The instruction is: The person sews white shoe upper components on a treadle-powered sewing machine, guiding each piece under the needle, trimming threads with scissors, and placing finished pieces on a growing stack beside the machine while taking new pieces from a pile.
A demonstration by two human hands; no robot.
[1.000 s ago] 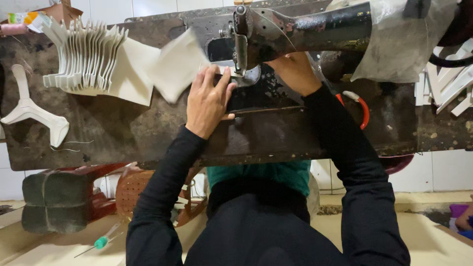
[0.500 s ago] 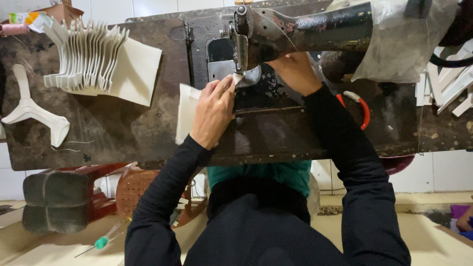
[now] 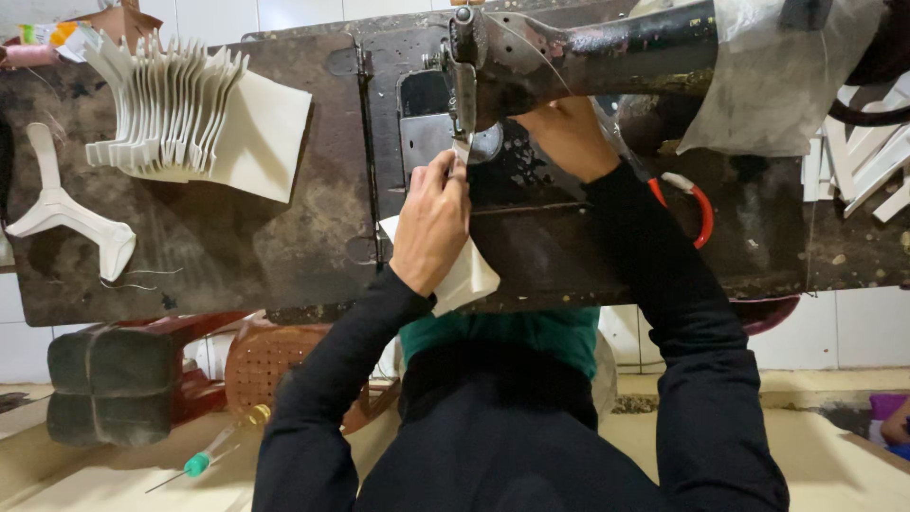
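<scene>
Left hand (image 3: 431, 223): fingers closed on a white piece (image 3: 464, 277), pushing it under the needle of the sewing machine (image 3: 569, 52).
Right hand (image 3: 569, 137): behind the needle; fingers hidden, cannot tell.
White stack (image 3: 171, 114): on the table (image 3: 237, 256), well apart.

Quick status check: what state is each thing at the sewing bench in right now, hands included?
Left hand: pressing the white piece flat, fingertips at the needle.
Right hand: behind the needle, partly hidden under the machine arm.
White piece: under the left hand, hanging over the table edge.
Stack of white pieces: fanned out, untouched.
Y-shaped white piece: lying flat, apart.
Screwdriver: lying below.
</scene>
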